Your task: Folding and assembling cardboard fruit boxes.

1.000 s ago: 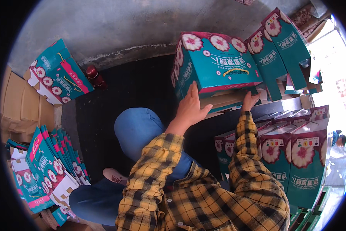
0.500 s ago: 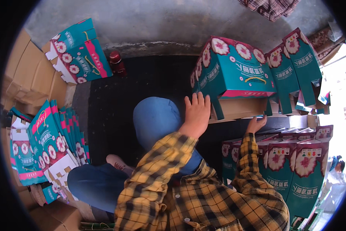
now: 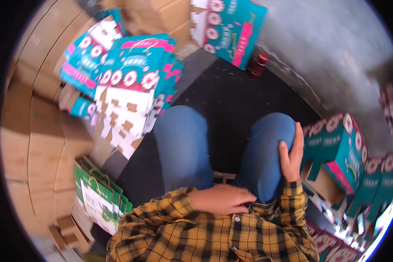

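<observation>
Fingers [image 3: 288, 153] of the right hand [image 3: 292, 159] lie together on a blue-jeaned knee [image 3: 271, 144], beside a teal flowered carton [image 3: 343, 148].

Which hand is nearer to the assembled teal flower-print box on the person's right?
Right. The right hand rests on the right knee, just beside the teal flower-print box. The left hand lies across the lap, farther from it.

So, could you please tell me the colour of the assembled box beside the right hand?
Teal box with pink trim and flowers, head view.
</observation>
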`<act>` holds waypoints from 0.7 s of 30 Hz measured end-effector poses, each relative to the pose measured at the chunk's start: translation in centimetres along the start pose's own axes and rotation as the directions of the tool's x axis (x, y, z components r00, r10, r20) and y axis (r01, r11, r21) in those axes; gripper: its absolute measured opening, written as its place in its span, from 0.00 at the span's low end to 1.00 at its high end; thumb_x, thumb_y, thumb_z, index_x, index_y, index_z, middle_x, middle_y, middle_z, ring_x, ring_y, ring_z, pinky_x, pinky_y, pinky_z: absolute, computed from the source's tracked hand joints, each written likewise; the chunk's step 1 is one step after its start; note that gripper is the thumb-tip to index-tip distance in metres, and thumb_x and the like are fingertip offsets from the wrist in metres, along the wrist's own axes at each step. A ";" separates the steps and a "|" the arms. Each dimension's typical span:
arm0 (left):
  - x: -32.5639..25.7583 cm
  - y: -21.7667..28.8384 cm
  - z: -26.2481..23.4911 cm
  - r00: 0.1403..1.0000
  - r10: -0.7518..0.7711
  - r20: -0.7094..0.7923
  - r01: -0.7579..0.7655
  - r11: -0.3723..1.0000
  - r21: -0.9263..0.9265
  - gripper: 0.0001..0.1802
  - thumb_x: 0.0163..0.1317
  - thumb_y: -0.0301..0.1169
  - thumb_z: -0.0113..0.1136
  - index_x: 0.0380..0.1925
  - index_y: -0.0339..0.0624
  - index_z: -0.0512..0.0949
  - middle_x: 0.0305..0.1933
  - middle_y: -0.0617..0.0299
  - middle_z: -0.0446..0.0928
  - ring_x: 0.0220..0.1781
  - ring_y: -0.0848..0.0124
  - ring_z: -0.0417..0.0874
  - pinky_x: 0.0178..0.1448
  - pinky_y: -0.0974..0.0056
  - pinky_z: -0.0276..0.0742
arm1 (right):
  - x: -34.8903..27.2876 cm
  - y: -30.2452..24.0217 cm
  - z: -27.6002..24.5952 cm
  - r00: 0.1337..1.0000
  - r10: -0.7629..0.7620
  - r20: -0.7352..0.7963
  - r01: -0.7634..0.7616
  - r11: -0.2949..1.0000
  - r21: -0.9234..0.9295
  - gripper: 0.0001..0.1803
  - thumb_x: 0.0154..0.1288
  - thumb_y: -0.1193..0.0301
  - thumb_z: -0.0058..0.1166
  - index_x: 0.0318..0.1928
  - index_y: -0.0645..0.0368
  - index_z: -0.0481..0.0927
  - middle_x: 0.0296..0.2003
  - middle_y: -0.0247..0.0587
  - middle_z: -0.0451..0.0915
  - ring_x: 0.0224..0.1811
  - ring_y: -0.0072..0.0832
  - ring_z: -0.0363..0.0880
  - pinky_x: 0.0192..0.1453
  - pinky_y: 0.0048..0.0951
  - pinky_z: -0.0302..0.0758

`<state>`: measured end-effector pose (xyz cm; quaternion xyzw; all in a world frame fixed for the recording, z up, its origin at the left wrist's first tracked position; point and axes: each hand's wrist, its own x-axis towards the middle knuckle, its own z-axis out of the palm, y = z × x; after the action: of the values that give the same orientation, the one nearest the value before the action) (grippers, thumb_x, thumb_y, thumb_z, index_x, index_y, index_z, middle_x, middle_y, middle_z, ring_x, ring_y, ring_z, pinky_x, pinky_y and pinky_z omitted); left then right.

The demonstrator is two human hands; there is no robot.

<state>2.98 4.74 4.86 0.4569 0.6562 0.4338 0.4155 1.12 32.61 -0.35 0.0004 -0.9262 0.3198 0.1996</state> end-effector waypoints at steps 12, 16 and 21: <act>-15.3 -17.3 -12.5 0.120 -0.610 -0.783 -0.632 0.562 -0.534 0.17 0.76 0.34 0.55 0.60 0.38 0.76 0.55 0.56 0.82 0.51 0.69 0.83 0.57 0.65 0.78 | 10.4 -6.8 7.1 0.743 -0.314 0.591 0.475 0.869 -0.136 0.26 0.67 0.69 0.62 0.63 0.62 0.75 0.54 0.50 0.80 0.55 0.49 0.80 0.59 0.45 0.76; -16.1 -29.4 -18.1 0.119 -0.644 -0.756 -0.865 0.306 -0.398 0.18 0.74 0.32 0.58 0.60 0.38 0.75 0.56 0.57 0.81 0.54 0.68 0.82 0.59 0.63 0.78 | 10.9 -6.9 7.9 0.701 -0.254 0.667 0.422 0.901 -0.100 0.24 0.67 0.70 0.61 0.62 0.62 0.76 0.51 0.53 0.81 0.52 0.52 0.81 0.55 0.45 0.78; -16.0 -39.9 -25.1 -0.079 -0.767 -0.637 -0.994 0.111 -0.011 0.19 0.72 0.31 0.60 0.59 0.36 0.72 0.60 0.57 0.77 0.59 0.63 0.81 0.62 0.57 0.77 | 11.3 -7.3 9.6 0.681 -0.163 0.714 0.358 0.925 -0.131 0.24 0.67 0.71 0.61 0.62 0.63 0.76 0.51 0.54 0.81 0.51 0.53 0.81 0.53 0.45 0.78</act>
<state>-26.36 -23.63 -23.68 -0.3024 0.0846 0.9355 -0.1622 -11.94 22.49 1.30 0.2261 -0.9567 0.1400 -0.1179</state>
